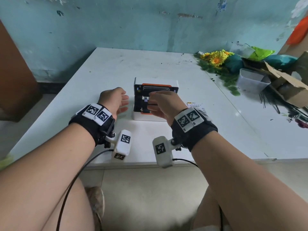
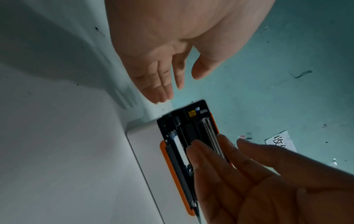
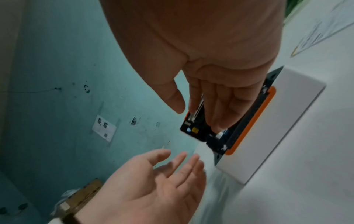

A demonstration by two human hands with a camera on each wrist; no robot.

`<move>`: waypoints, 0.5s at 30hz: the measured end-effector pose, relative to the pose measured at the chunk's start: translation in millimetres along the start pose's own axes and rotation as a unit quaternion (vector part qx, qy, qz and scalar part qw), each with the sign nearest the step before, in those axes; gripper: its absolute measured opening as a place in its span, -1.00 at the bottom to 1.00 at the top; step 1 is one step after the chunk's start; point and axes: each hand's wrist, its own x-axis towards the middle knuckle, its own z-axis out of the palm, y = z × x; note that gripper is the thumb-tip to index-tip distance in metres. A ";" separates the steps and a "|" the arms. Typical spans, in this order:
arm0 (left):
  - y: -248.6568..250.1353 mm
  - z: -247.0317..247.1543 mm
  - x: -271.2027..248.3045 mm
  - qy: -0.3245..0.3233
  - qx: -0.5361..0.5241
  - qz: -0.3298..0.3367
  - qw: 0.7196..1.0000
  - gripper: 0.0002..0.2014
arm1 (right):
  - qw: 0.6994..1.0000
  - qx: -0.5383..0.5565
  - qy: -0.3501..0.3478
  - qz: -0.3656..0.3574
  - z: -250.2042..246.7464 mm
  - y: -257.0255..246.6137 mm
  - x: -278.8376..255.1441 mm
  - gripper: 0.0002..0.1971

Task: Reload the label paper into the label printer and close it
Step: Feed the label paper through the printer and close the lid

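We saw a white counter [image 1: 116, 67] against a scuffed teal wall [image 1: 116, 27], and on its right side a heap of clutter: an open cardboard box [image 1: 290, 87], a clear plastic tub [image 1: 250, 80] and yellow artificial flowers [image 1: 215, 58]. The label printer [image 1: 155, 99], a white box with an orange rim, sat near the middle of the counter, its black inner parts and a metal roller facing up. The left hand [image 1: 115, 100] hung just left of the printer, apart from it, its grip released and holding nothing. The right hand [image 1: 165, 104] lay over the printer's opening with straight fingers [image 2: 206, 156]; we could not tell whether they touched the mechanism. A printed label [image 1: 194, 105] lay flat just right of the printer.
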 end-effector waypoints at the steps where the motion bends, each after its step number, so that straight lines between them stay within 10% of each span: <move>1: 0.2 -2.3 3.2 -0.009 0.009 -0.016 1.000 -0.80 | 1.000 0.003 -0.008 0.001 6.5 -0.6 0.4 -0.85; 15: 5.1 14.4 10.9 -0.102 -0.002 -0.106 0.989 -0.55 | 0.998 -0.061 0.028 -0.018 8.0 7.3 23.9 -0.81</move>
